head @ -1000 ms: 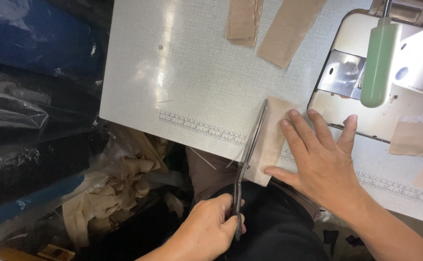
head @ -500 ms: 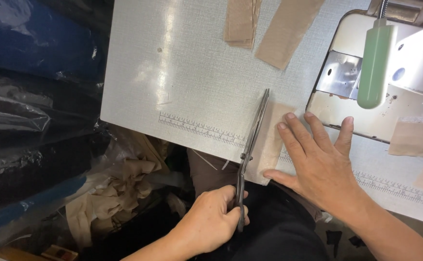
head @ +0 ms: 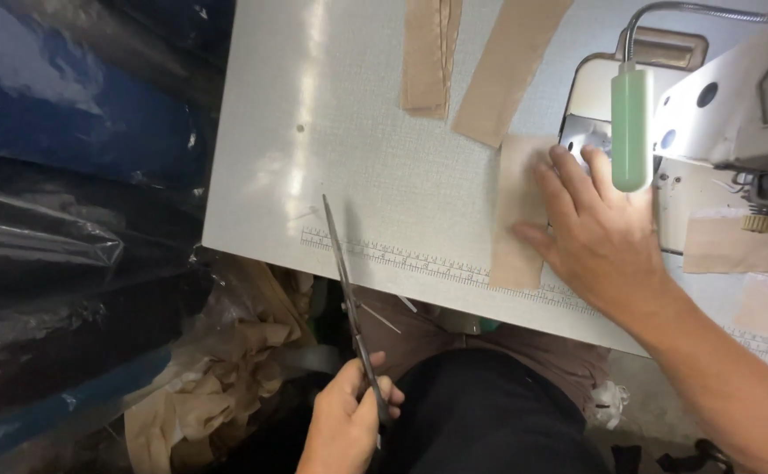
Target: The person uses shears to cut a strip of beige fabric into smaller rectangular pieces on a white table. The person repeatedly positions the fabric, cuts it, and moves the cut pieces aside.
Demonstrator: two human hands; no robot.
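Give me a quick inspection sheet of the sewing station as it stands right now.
Surface: pale grey table with a ruler strip along its near edge.
Job's things: tan fabric piece flat on the table; scissors, blades shut, point over the table edge.
Clutter: two tan fabric strips at the far side; another tan piece under the machine.
Hands: left hand grips the scissors' handles; right hand presses the fabric piece beside the sewing machine.
Cables: nothing seen; only the green lamp on its gooseneck.
Surroundings: wrapped dark and blue fabric rolls to the left; tan scraps below.
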